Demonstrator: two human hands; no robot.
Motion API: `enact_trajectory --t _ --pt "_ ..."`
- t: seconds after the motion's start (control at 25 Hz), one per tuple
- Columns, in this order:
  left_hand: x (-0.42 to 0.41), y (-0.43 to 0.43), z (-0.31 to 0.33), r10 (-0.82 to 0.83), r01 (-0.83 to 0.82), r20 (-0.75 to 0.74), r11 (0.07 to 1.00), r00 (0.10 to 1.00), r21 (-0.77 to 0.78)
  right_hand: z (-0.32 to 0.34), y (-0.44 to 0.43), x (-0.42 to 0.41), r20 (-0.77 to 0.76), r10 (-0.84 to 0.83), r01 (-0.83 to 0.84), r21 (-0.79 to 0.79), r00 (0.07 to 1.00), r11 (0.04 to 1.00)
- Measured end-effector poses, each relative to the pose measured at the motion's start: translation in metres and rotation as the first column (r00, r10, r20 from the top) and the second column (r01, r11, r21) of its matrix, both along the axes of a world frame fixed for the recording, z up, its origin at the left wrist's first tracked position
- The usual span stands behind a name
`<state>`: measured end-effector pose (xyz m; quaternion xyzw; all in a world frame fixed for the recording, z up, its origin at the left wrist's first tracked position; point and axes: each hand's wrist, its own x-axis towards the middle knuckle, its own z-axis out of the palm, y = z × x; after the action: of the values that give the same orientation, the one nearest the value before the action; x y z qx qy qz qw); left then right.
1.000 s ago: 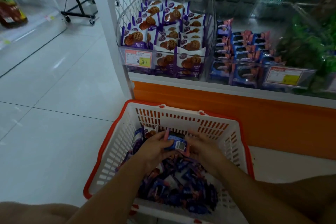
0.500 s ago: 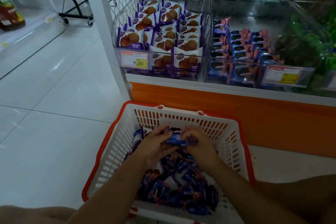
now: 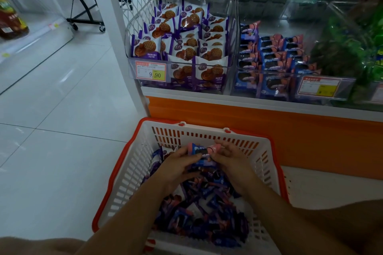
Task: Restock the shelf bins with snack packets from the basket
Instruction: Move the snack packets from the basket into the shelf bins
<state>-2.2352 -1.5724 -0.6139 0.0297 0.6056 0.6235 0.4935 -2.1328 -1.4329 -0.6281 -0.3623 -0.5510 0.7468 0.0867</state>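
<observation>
A white basket with a red rim stands on the floor below the shelf, holding several blue and pink snack packets. Both of my hands are inside it near the far wall. My left hand and my right hand together grip a small stack of blue packets with pink ends, lifted above the pile. Above, a clear bin holds the same blue and pink packets. To its left a clear bin is full of purple and white waffle packets.
An orange panel runs under the shelf. A price tag reading 9.90 hangs on the left bin. Green packets fill a bin at right. A black wheeled rack stands on the white tile floor at left.
My hands have gathered the packets and raised them slightly toward the basket's far wall; the top packet now shows its pink ends. The view has shifted a little.
</observation>
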Motion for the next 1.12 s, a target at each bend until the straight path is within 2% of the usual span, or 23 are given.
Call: enact_trajectory --t 0.12,0.24,0.36,0.44,0.52,0.64,0.68,0.72,0.8,0.88,1.0,1.12 --pt "0.001 0.006 0.019 -0.060 0.061 -0.190 0.998 0.980 -0.002 0.023 0.001 0.005 -0.043 0.031 -0.031 0.010 0.999 0.999" --pt "-0.002 0.020 0.064 -0.089 0.099 -0.455 0.995 0.886 -0.002 0.072 0.009 0.008 -0.095 0.116 -0.090 0.246 0.989 0.965" --pt "-0.006 0.042 0.122 -0.046 0.116 -0.692 0.992 0.720 0.055 0.141 0.031 0.009 -0.114 0.194 -0.106 0.528 0.974 0.842" --pt "-0.011 0.060 0.156 -0.020 0.134 -0.835 0.989 0.550 0.065 0.185 0.054 0.006 -0.044 0.209 -0.120 0.695 0.977 0.709" --pt "-0.020 0.079 0.178 -0.002 0.132 -0.933 0.990 0.360 0.049 0.218 0.086 -0.006 -0.014 0.174 -0.098 0.782 0.985 0.615" --pt "-0.049 0.111 0.189 -0.134 0.082 -0.987 0.987 -0.091 -0.141 0.240 0.148 -0.039 -0.083 -0.005 0.069 0.800 0.997 0.596" --pt "-0.061 0.121 0.188 -0.213 0.051 -0.953 0.972 -0.216 -0.229 0.238 0.169 -0.052 -0.076 -0.064 0.100 0.798 0.995 0.595" --pt "-0.074 0.132 0.184 -0.287 0.027 -0.909 0.950 -0.302 -0.310 0.233 0.189 -0.065 -0.061 -0.108 0.114 0.791 0.992 0.601" --pt "-0.094 0.144 0.175 -0.363 0.019 -0.851 0.916 -0.379 -0.400 0.218 0.220 -0.090 -0.034 -0.153 0.122 0.779 0.988 0.615" --pt "-0.103 0.148 0.168 -0.345 0.037 -0.844 0.919 -0.410 -0.393 0.204 0.240 -0.116 -0.003 -0.142 0.089 0.792 0.990 0.604" --pt "-0.106 0.149 0.162 -0.310 0.034 -0.848 0.933 -0.430 -0.358 0.194 0.251 -0.149 0.053 -0.082 0.003 0.819 0.995 0.574" --pt "-0.106 0.149 0.160 -0.311 0.022 -0.846 0.935 -0.433 -0.354 0.182 0.257 -0.168 0.203 -0.041 -0.156 0.852 0.978 0.500"
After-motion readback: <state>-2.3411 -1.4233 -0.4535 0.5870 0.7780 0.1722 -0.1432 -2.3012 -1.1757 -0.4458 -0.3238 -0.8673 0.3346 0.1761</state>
